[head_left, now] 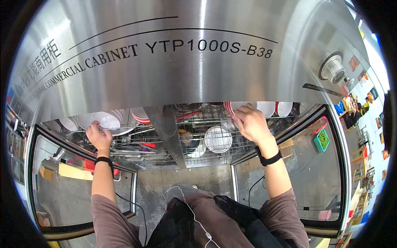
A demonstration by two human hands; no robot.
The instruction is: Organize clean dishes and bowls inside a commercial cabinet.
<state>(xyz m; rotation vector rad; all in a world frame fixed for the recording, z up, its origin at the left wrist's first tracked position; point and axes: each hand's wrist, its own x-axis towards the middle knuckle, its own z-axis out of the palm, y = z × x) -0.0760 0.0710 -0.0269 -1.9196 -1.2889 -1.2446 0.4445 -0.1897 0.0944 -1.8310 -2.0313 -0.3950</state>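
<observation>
The open steel cabinet (pixel 165 82) holds dishes on wire racks. At the left, my left hand (pixel 98 135) touches the near edge of white bowls (pixel 108 120) nested on their sides, its fingers bent round the rim. My right hand (pixel 251 122) is at the right, its fingers closed at the rim of a white bowl with a red outside (pixel 237 106). More white bowls (pixel 266 108) stand just right of that hand. Below, through the wire shelf (pixel 198 124), a stack of white plates (pixel 218 139) shows between my hands.
Glass doors stand open at the left (pixel 62 190) and right (pixel 295 173). A steel post (pixel 167 134) divides the racks. Utensils (pixel 132 153) lie on the lower left rack. A green basket (pixel 321 140) shows beyond the right door. People (pixel 359 108) are at the far right.
</observation>
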